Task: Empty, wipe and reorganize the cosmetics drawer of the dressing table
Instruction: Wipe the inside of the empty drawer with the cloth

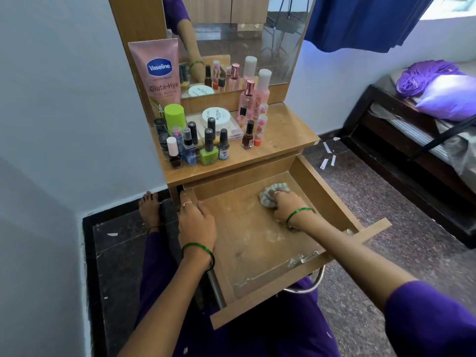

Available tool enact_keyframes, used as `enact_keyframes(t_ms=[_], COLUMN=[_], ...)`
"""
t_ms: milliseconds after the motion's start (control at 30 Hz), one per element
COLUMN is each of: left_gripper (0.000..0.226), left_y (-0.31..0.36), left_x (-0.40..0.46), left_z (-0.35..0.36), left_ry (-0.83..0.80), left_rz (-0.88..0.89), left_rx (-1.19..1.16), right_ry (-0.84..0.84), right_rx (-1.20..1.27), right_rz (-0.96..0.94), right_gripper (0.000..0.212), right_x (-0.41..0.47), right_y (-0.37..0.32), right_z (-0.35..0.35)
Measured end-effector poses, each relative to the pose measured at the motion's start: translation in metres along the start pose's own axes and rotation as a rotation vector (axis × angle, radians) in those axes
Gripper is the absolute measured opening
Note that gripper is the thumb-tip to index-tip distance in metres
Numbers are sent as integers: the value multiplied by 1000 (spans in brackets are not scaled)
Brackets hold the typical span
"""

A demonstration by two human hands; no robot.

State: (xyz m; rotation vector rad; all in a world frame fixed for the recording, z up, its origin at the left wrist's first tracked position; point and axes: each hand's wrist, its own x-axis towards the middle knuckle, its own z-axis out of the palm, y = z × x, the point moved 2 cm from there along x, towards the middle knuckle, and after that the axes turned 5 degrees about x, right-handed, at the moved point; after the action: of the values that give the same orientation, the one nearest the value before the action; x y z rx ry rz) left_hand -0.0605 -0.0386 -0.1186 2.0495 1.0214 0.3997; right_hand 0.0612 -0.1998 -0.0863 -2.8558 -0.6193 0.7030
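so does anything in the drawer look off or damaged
Yes. The drawer floor is smeared with whitish residue, thickest near the front edge by the handle. The right hand presses a grey cloth at the back.

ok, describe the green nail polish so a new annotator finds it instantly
Start at the dressing table top, at the cluster of small bottles in front of the Vaseline tube. The green nail polish stands in the cluster's front row, near the table's front edge. It is the only bottle with bright lime-green contents, topped by a tall black cap.
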Motion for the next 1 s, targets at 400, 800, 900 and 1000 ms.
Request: enact_keyframes(t_ms=[400, 800, 900, 1000], left_gripper=[54, 51, 43, 35], left_y=[-1, -1, -2, -4], left_x=[1, 1, 1, 2], left_z=[2, 1, 2, 3], left_ry=[1, -2, 1, 4], left_rz=[9, -1, -40, -97], left_rx=[6, -34, -65, -68], right_ry=[-287, 102, 180, 158], right_rx=[-194, 146, 261, 217], right_rz=[-434, -14, 96, 183], right_gripper=[48, 25, 55, 54], right_x=[-32, -16, 5, 20], right_y=[-40, 26, 34, 28], right_z=[47, -41, -31, -11])
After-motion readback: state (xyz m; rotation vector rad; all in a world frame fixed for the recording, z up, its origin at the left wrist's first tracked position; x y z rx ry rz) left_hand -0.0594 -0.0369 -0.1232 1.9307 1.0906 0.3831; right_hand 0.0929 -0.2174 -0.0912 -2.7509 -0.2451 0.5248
